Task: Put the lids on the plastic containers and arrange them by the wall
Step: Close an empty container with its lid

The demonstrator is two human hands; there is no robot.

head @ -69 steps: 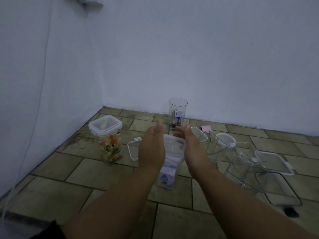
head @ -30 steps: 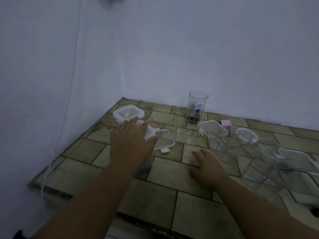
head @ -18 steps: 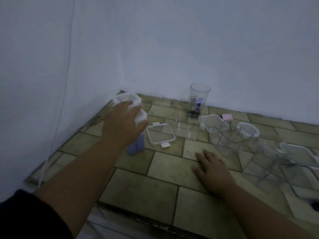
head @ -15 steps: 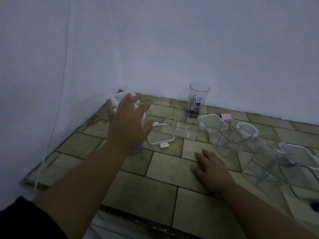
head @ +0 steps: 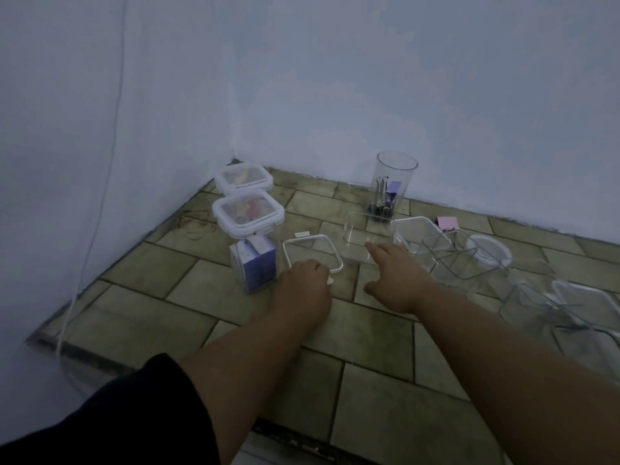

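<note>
On the brown tiled floor (head: 188, 290) near the corner, the left hand (head: 303, 283) curls its fingers over the near edge of the square clear lid with a white rim (head: 312, 251). It seems to be pinching it, though dim blur hides the fingertips. The right hand (head: 394, 276) is spread and empty, reaching just short of the shallow clear plastic tub (head: 359, 236) that this lid probably fits.

The tall lidded clear container holding a purple box (head: 255, 260) stands just left of the lid, so a careless lift or swing could knock it over. It is narrow and top-heavy. To the right, the cluster of open clear tubs (head: 459, 260) crowds the right wrist, and being see-through in poor light, their rims are easy to clip. A lid pressed on askew would pop at one corner.

Open tiles lie near the person and along the left wall (head: 67, 162) this side of the tall container. Farther along it, in the corner, stands the second lidded clear container (head: 243, 177). The far wall is partly taken by the tall clear cylinder (head: 396, 182).
</note>
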